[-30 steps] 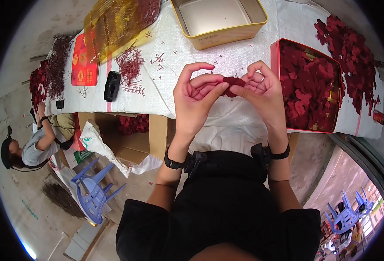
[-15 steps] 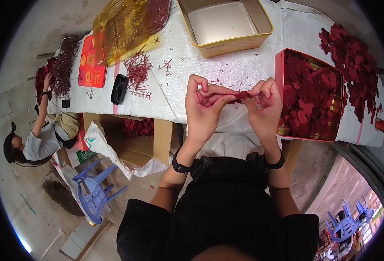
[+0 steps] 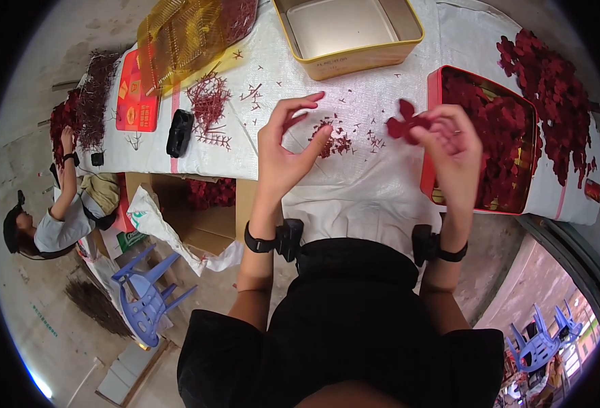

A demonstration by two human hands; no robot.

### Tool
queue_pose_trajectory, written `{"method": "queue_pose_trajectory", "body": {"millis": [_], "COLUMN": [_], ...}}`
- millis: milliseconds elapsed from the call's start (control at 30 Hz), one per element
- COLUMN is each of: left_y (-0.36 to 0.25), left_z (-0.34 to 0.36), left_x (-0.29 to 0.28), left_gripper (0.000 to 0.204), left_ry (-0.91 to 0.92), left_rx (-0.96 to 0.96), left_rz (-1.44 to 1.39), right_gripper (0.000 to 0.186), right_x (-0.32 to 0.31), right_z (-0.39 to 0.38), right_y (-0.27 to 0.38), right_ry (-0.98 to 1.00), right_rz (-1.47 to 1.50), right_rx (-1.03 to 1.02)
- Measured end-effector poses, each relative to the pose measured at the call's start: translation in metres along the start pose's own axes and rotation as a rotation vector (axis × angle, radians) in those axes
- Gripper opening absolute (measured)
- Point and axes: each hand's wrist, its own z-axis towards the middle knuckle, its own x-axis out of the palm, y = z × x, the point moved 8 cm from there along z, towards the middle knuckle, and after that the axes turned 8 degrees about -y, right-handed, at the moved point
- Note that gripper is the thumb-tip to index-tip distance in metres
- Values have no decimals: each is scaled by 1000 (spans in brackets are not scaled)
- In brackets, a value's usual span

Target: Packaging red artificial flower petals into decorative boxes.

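Note:
A dark red petal piece (image 3: 402, 122), shaped like a small fabric flower, is pinched in my right hand (image 3: 453, 136) just left of the red tin. My left hand (image 3: 290, 143) is held over the table with thumb and fingers apart and nothing in it. Between the hands, small dark red scraps (image 3: 335, 141) lie in a loose pile on the white sheet. The red tin (image 3: 432, 136) on the right holds many dark red petal pieces (image 3: 480, 149). A yellow-rimmed tin (image 3: 354, 60) with a few specks inside stands beyond my hands.
Red branching stems (image 3: 208, 102) lie heaped at the left beside a black object (image 3: 180, 132), a red box lid (image 3: 137, 95) and yellow plastic trays (image 3: 188, 41). More petals (image 3: 548, 95) are piled far right. Below the table's edge sits a cardboard box (image 3: 205, 228). A co-worker (image 3: 62, 217) works at far left.
My hands, together before on a dark red piece, have parted. The left moved left and opened; the right moved right toward the red tin with the petal piece.

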Motion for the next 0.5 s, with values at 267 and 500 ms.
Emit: {"method": "queue_pose_trajectory", "body": {"millis": [267, 500], "left_y": [28, 33], "left_z": [-20, -12], "left_x": [39, 66], "left_gripper": [85, 96], "left_ry": [287, 280], "left_rx": [177, 261], "left_rz": [469, 613], "right_gripper": [29, 18], "right_x": [-89, -94], "right_z": [9, -3], "right_y": [-11, 14], "right_ry": [-313, -500], "right_rz": [-191, -717], "right_rx": [-37, -351]}}
